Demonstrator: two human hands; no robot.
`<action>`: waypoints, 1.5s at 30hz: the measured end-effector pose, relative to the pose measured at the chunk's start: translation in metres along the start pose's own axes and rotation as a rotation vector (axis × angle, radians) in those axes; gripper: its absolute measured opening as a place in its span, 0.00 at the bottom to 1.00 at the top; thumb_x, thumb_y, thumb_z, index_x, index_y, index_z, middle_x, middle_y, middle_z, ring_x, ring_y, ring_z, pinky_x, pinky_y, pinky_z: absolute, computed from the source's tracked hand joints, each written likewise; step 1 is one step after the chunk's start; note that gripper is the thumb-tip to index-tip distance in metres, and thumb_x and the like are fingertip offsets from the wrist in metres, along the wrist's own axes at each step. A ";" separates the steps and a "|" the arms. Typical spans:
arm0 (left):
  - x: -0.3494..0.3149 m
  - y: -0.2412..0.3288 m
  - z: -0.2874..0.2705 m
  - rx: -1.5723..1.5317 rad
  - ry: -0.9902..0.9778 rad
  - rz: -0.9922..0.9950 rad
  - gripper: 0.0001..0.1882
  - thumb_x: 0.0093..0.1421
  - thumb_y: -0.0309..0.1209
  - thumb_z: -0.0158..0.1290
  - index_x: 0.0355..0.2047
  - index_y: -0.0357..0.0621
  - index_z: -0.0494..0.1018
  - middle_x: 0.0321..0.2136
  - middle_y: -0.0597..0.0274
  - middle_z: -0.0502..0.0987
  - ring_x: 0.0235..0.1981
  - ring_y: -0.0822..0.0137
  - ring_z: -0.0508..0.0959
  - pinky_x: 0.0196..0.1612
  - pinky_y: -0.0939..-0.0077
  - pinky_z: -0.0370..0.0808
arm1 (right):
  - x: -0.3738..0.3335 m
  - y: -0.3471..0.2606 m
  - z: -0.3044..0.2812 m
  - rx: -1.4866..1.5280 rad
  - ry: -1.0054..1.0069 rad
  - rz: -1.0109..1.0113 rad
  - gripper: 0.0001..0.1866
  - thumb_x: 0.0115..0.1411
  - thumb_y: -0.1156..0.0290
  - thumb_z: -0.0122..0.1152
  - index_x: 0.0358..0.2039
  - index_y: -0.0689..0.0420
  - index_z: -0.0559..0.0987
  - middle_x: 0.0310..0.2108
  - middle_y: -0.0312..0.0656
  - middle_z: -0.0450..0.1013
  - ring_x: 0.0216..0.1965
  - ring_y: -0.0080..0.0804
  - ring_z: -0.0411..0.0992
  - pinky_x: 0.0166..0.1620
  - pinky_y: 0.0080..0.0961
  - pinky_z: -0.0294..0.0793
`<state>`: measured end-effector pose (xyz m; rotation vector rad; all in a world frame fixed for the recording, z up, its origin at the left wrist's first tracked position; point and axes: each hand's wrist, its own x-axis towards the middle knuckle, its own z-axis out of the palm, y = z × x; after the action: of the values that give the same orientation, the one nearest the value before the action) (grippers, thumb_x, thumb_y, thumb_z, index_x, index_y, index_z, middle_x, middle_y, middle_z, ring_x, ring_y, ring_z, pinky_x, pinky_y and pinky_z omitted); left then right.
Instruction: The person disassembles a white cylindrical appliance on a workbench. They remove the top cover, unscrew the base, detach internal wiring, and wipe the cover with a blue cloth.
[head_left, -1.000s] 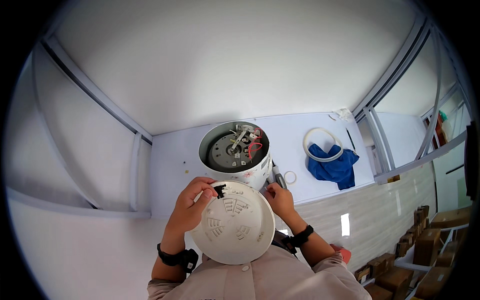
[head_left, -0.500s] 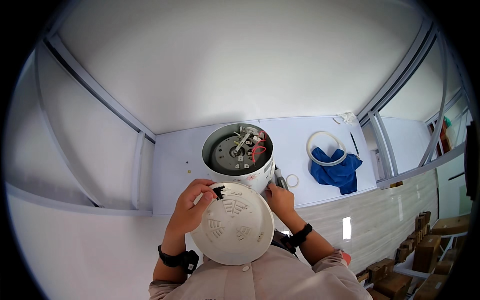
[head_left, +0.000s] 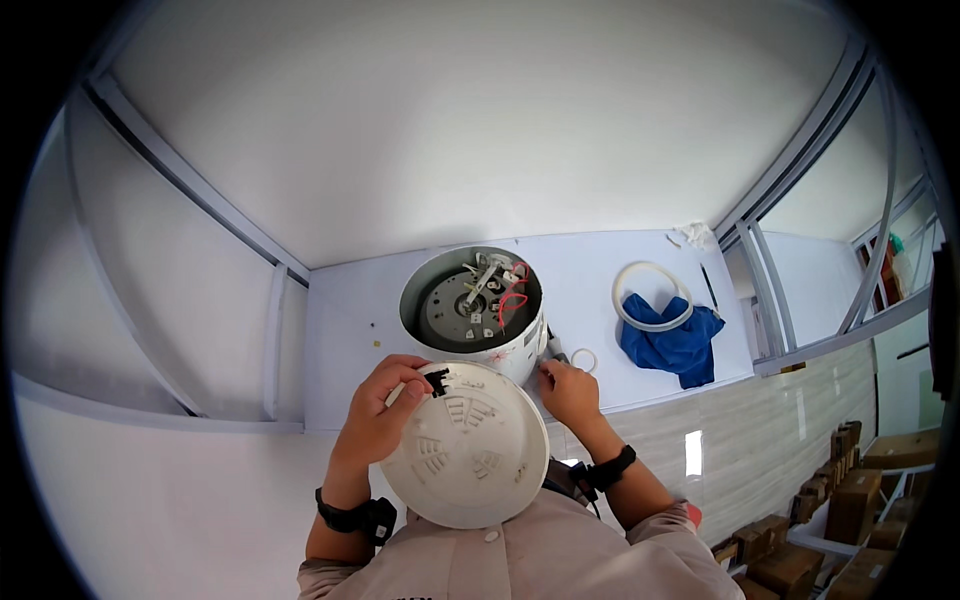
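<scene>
A round off-white plastic base cover (head_left: 475,480) with vent slots leans against my front, its inner side facing up. My left hand (head_left: 385,405) pinches its upper left rim, next to a small black part (head_left: 436,381) on the cover. Just beyond stands a white, flower-printed rice cooker body (head_left: 515,358), upside down. Its open underside shows a metal plate (head_left: 452,310) and red wires (head_left: 512,300). My right hand (head_left: 572,393) is closed at the body's near right side. It covers part of a grey tool (head_left: 556,347); whether the fingers grip it is unclear.
On the white table (head_left: 360,290), right of the cooker, are a thin cream ring (head_left: 594,358), a blue cloth (head_left: 672,352) with a larger white ring (head_left: 618,290), a black pen-like stick (head_left: 709,287) and crumpled white paper (head_left: 697,235). Cardboard boxes (head_left: 853,503) stand at lower right.
My right hand has shifted right, away from the cooker's side and over the lower end of the grey tool. The cooker body has moved slightly left. My left hand keeps its hold on the cover.
</scene>
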<state>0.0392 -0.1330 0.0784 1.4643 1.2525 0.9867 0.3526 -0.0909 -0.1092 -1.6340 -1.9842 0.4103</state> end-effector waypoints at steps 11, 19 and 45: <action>-0.003 -0.007 -0.004 0.000 -0.015 -0.022 0.14 0.78 0.36 0.54 0.39 0.37 0.80 0.56 0.55 0.76 0.57 0.64 0.76 0.63 0.66 0.70 | -0.006 0.003 0.005 -0.124 -0.082 -0.261 0.02 0.52 0.68 0.71 0.27 0.48 0.87 0.35 0.39 0.72 0.38 0.40 0.77 0.33 0.39 0.78; -0.005 -0.009 -0.006 -0.010 -0.004 -0.022 0.16 0.77 0.38 0.55 0.39 0.37 0.80 0.56 0.55 0.76 0.58 0.63 0.76 0.64 0.65 0.70 | -0.008 0.007 0.013 -0.206 -0.154 -0.305 0.03 0.54 0.67 0.71 0.26 0.49 0.86 0.38 0.39 0.72 0.44 0.40 0.76 0.38 0.38 0.78; 0.018 0.028 0.022 0.076 -0.184 0.049 0.12 0.65 0.22 0.63 0.47 0.43 0.88 0.56 0.57 0.79 0.58 0.61 0.79 0.62 0.64 0.75 | 0.032 -0.131 -0.165 0.313 0.040 -0.538 0.10 0.60 0.83 0.67 0.41 0.60 0.80 0.59 0.49 0.77 0.41 0.52 0.83 0.41 0.41 0.84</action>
<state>0.0692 -0.1199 0.1004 1.6128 1.1359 0.8230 0.3379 -0.1052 0.1029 -0.8684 -2.1009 0.4432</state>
